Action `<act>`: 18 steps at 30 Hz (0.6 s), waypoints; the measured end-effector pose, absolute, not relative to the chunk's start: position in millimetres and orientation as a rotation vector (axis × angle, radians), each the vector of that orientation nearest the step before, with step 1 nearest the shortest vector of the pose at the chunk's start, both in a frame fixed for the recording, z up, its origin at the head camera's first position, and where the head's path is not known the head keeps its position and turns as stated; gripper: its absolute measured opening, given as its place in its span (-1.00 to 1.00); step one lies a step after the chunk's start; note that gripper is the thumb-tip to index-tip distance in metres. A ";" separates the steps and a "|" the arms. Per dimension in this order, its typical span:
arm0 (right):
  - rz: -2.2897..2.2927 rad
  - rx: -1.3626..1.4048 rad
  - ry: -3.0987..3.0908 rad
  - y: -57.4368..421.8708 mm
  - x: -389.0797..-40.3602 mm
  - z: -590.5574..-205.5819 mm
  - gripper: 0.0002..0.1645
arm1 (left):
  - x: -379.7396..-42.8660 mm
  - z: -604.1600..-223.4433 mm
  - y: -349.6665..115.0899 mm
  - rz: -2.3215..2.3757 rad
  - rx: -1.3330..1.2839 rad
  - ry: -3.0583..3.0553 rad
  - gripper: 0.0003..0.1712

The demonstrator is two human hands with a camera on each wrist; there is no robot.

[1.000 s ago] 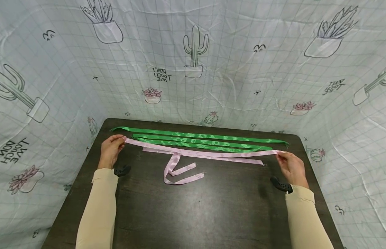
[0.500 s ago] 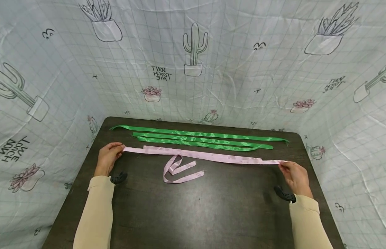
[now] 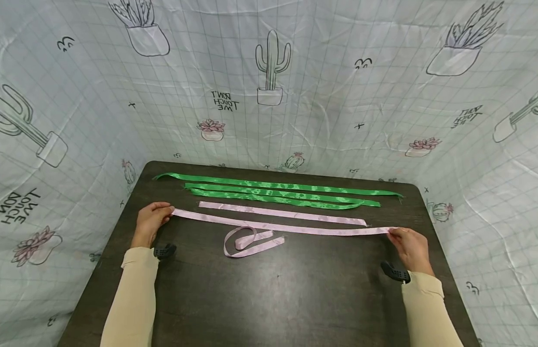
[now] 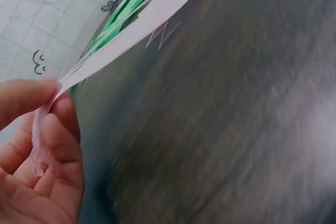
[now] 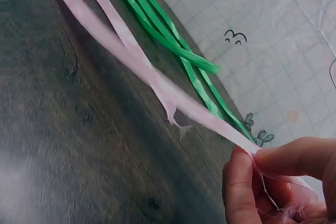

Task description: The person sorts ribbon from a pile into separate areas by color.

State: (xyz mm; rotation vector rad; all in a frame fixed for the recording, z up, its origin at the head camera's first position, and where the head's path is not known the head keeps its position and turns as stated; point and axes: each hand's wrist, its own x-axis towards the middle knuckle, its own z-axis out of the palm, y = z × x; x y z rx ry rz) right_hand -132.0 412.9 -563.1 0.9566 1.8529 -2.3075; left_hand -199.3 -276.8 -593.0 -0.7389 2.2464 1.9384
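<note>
A long pink ribbon (image 3: 295, 228) stretches between both hands, sagging slightly in the middle. My left hand (image 3: 151, 221) pinches one end between thumb and fingers; in the left wrist view a short frayed tail (image 4: 40, 153) hangs inside the palm. At the other end my right hand (image 3: 411, 246) pinches the ribbon, and frayed threads (image 5: 294, 211) show below the fingers in the right wrist view. Just behind lies a second, shorter pink ribbon (image 3: 269, 211), flat on the table. A third pink ribbon (image 3: 247, 252) lies looped in front, partly crossed by the held one.
Several green ribbons (image 3: 269, 192) lie lengthwise near the back edge of the dark wooden table (image 3: 277, 299). A white patterned curtain (image 3: 321, 96) hangs behind the table and on both sides. Dark wrist devices (image 3: 396, 272) sit under the wrists.
Both hands have moved toward the person and slightly apart, bringing the held pink ribbon from behind the shorter flat one to in front of it. The looped ribbon has shifted and curled rounder.
</note>
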 end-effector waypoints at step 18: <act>-2.337 1.473 1.655 417.0 -154.0 -573.1 -0.78 | -220.9 -601.7 -265.5 1.914 -0.829 2.349 -0.69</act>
